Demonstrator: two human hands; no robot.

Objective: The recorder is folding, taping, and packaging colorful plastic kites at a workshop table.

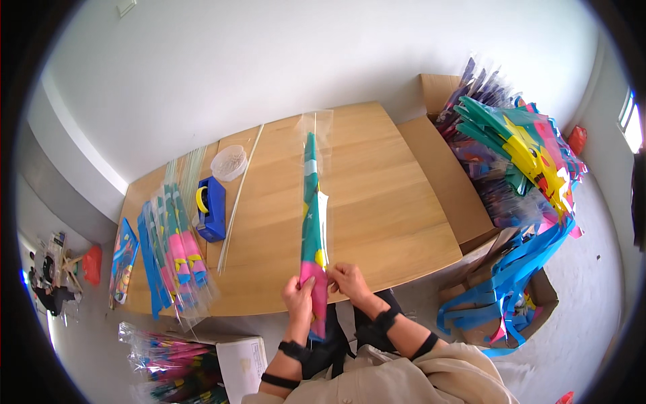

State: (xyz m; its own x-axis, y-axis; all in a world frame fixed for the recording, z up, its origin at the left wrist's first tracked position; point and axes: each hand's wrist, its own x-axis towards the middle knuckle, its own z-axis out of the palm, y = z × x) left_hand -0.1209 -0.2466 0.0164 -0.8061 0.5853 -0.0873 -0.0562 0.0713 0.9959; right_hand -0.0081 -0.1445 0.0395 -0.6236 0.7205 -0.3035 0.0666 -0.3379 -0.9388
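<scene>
A long, narrow rolled-up kite (pixel 311 232) in green, pink and yellow points away from me over the table, its near end hanging past the edge. A clear plastic sleeve (pixel 323 121) surrounds its far part and extends beyond the tip. My left hand (pixel 298 299) is closed around the pink near end, thumb on top. Just to the right, my right hand (pixel 350 283) is closed in a pinch at the sleeve's right edge; its fingertips partly hide what they grip.
On the wooden table (pixel 377 195) are bagged kites (pixel 178 249), a blue tape dispenser (pixel 212 212), a clear bowl (pixel 229 163) and thin white rods (pixel 242 192). At right stand a kite-filled carton (pixel 444 175) and a box (pixel 548 293) with blue strips. More bagged kites (pixel 178 363) lie below left.
</scene>
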